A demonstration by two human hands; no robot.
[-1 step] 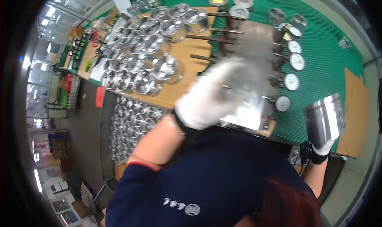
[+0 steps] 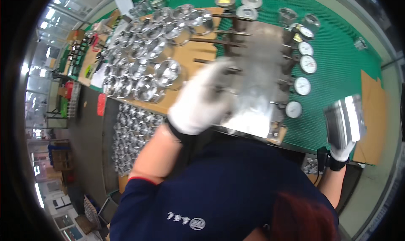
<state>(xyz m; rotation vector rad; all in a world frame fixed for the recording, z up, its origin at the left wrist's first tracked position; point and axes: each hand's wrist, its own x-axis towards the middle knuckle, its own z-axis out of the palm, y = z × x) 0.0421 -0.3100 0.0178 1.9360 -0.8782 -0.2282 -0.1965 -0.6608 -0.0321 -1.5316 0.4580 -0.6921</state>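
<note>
My right hand (image 2: 342,153), in a white glove, grips the lower end of a shiny metal piston (image 2: 345,122). The piston is held upright, slightly tilted, above the right side of the green mat. Over the left edge of a bright metal plate (image 2: 262,72) is my left hand (image 2: 201,99), also gloved in white. Motion smears its fingers, so whether they hold anything does not show. Along the plate's right side stands a row of round white dial gauges (image 2: 302,86). Dark metal rods (image 2: 204,41) stick out from its left side.
Many shiny ring-shaped metal parts (image 2: 168,72) stand on brown cardboard (image 2: 206,51) at the left. Several smaller metal parts (image 2: 135,131) fill an area below. Metal discs (image 2: 247,12) and two cups (image 2: 287,16) lie on the green mat (image 2: 341,68). More cardboard (image 2: 371,118) lies far right.
My left hand has moved left across the metal plate, toward the cardboard with the ring-shaped parts. The whole view has shifted slightly. My right hand still holds the piston in nearly the same place.
</note>
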